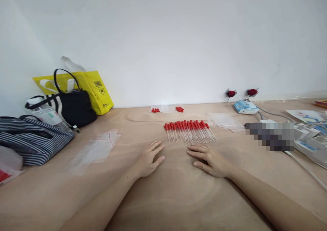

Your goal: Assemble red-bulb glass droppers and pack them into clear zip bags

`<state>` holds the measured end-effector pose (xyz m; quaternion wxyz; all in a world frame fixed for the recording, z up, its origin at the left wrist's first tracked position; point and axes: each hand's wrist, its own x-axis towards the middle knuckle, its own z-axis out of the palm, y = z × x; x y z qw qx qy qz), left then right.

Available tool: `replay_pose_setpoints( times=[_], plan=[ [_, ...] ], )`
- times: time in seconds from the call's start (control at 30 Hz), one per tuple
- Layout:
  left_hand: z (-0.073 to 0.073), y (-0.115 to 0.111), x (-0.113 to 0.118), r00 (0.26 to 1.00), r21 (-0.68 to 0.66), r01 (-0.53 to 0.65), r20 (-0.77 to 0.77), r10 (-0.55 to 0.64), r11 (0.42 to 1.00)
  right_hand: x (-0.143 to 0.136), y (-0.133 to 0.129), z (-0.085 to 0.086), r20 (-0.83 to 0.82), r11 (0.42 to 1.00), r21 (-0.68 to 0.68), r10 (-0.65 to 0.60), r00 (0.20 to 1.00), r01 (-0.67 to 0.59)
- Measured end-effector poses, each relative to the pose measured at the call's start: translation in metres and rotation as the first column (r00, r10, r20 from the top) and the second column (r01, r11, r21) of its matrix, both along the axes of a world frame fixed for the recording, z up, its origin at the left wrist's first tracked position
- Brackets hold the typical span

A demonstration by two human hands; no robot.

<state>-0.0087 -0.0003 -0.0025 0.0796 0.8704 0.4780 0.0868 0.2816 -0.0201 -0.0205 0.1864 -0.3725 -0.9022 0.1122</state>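
Note:
My left hand (150, 159) rests on the wooden table with its fingers stretched out and nothing in it. Opposite it, my right hand (211, 159) lies on the table too, fingers apart and holding nothing. Just beyond both hands is a row of thin pale sticks with red tips (190, 130), laid side by side with the red ends toward the wall. Farther back, near the wall, small red pieces (155, 110) sit on clear plastic, with another cluster of red pieces (179, 109) to their right. What the sticks are exactly, I cannot tell.
Clear zip bags (98, 149) lie on the left, and more clear bags (224, 120) right of the row. A striped bag (38, 139), black handbag (74, 106) and yellow bag (99, 91) stand far left. Rightward are a blue tissue pack (245, 107), dark red flowers (252, 92) and cables (306, 164).

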Motion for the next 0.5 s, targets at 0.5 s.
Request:
replay_pose_setpoints(
  times=[0.5],
  plan=[
    [0.013, 0.029, -0.051, 0.851, 0.171, -0.510, -0.047, 0.524, 0.843, 0.008, 0.006, 0.003, -0.213, 0.989, 0.093, -0.093, 0.973, 0.115]
  ],
)
